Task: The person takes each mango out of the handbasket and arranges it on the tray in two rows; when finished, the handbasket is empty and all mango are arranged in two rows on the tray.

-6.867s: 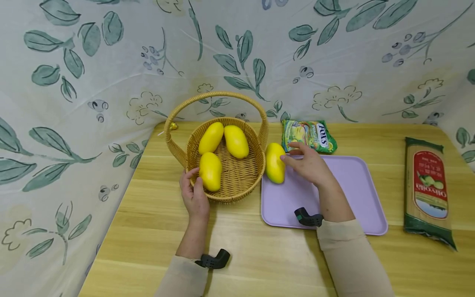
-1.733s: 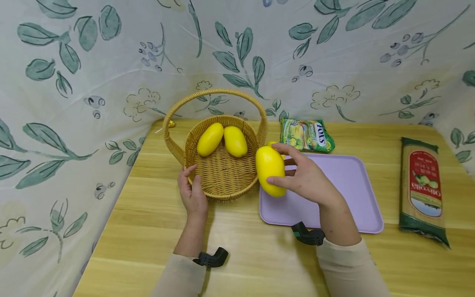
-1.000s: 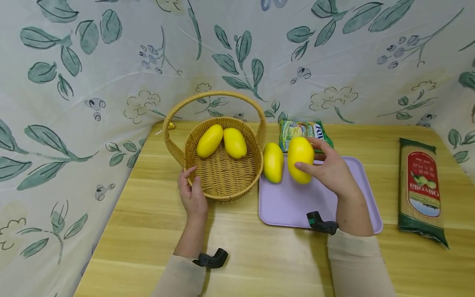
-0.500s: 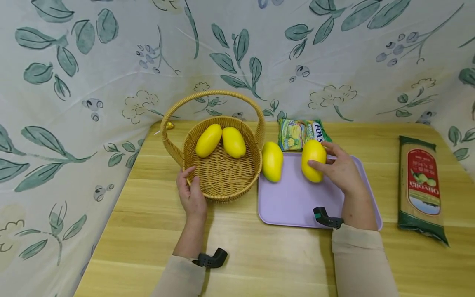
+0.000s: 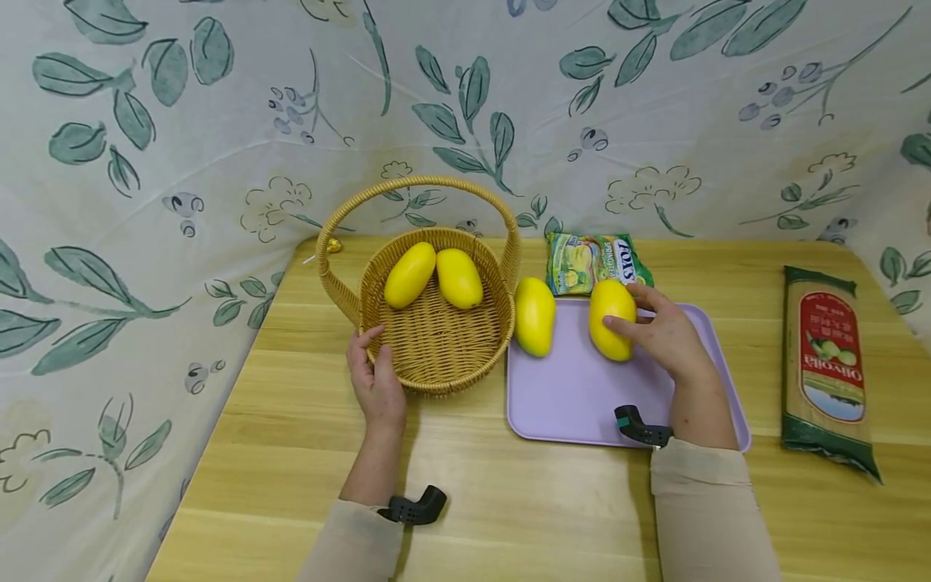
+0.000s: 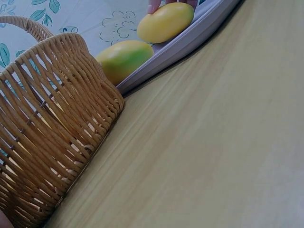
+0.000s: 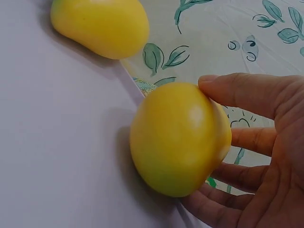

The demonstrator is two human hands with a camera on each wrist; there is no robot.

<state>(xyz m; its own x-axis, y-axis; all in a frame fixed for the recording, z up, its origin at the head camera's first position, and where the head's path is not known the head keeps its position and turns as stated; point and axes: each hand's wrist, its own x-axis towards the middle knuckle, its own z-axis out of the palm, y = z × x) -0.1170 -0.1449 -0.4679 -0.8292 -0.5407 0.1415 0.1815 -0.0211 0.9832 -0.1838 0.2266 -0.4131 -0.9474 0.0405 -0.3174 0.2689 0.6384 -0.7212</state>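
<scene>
- Leafy printed fabric (image 5: 291, 105) backs the wooden table (image 5: 305, 485) I'm watching remotely.
- One mango (image 7: 175, 140) lies on the lilac tray (image 5: 567, 404), right of the wicker basket (image 5: 451, 384), long axis running roughly front to back; the right hand (image 5: 671, 333) is nearer.
- That hand's thumb and fingers pinch it; the left hand (image 5: 378, 390) grips the basket's rim.

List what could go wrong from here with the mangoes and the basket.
The mango in the right hand is rounded and the tray is flat, so it might roll when released. The other mango on the tray lies close beside the basket; shifting the basket could nudge it. The left hand is at the basket's rim; pressing down there might tip it and roll the two mangoes inside.
</scene>
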